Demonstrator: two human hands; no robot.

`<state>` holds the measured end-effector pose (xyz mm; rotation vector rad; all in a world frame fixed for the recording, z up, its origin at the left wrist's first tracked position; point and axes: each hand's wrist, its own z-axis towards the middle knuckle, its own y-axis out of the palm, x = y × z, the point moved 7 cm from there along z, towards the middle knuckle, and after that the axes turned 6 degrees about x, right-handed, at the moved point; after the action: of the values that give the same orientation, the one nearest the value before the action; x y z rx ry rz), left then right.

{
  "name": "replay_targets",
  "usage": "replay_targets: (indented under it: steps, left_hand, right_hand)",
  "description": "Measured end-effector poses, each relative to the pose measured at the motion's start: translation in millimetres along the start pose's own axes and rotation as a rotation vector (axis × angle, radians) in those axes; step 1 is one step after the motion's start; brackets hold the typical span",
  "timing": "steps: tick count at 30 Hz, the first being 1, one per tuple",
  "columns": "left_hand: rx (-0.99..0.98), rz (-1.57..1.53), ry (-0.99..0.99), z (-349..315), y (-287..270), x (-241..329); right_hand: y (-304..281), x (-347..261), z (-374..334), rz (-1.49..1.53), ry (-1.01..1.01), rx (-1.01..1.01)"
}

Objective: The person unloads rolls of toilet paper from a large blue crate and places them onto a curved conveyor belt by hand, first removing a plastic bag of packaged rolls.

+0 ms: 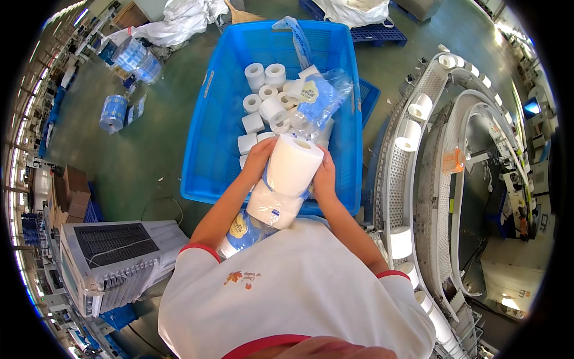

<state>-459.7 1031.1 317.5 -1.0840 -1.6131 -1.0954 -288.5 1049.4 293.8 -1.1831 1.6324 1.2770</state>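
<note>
Over the near side of a big blue plastic crate (200, 149), a white toilet paper roll (293, 167) is held between my two hands. My left hand (259, 159) presses its left side and my right hand (324, 176) its right side. Directly below it, against my shirt, is a clear-wrapped white roll (274, 206). Beside that lies a blue-and-white printed plastic pack (246, 232), partly hidden by my body. Inside the crate, several loose rolls (272, 110) lie jumbled, with a crumpled blue-and-clear wrapper (320, 96) on top of them.
On the right, a curved conveyor (388, 161) carries white rolls (408, 134). A grey louvred machine (116, 251) stands at the lower left. Printed film reels (113, 113) sit on the green floor. White sacks (359, 11) rest on a blue pallet (379, 35) behind the crate.
</note>
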Motion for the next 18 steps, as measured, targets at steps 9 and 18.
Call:
replay_targets:
  steps: [9,18]
  left_hand:
    - [-0.159,-0.083,-0.343,0,15,-41]
    - [-0.391,-0.156,-0.545,4,38,-55]
  right_hand:
    - [9,-102,-35,-0.825,-0.639,-0.288]
    - [-257,-58,-42,0.399,-0.206,0.591]
